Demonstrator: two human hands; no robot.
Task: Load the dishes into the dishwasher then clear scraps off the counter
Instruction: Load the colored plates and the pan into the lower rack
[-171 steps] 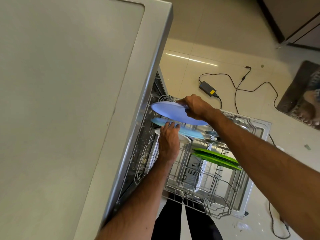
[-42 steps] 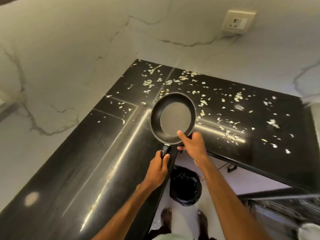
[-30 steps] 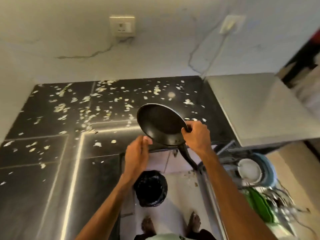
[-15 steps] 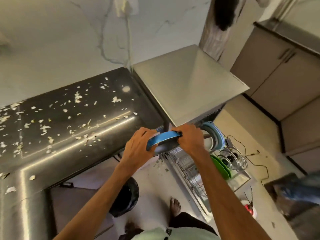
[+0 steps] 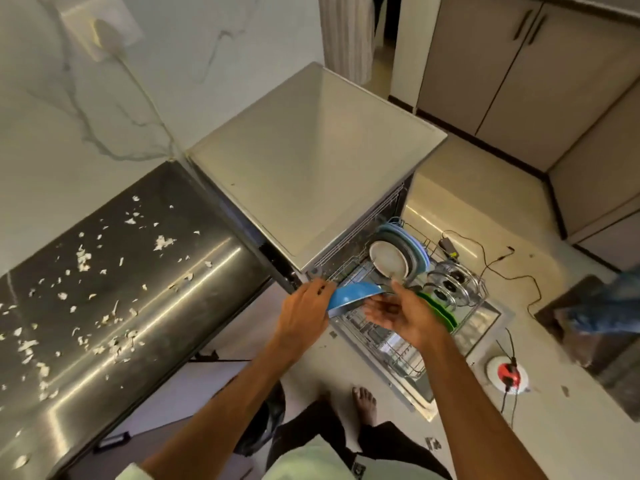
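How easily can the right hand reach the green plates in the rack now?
Probably yes: the right hand is open, close to the green plates in the pulled-out rack, with nothing between them. The blue pan, gripped by the left hand, is on its other side.

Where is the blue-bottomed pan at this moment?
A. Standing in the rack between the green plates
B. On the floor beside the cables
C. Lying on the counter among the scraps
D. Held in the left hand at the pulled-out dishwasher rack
D: the left hand grips the rim of the pan, which is off the counter and not yet set into the dishwasher rack.
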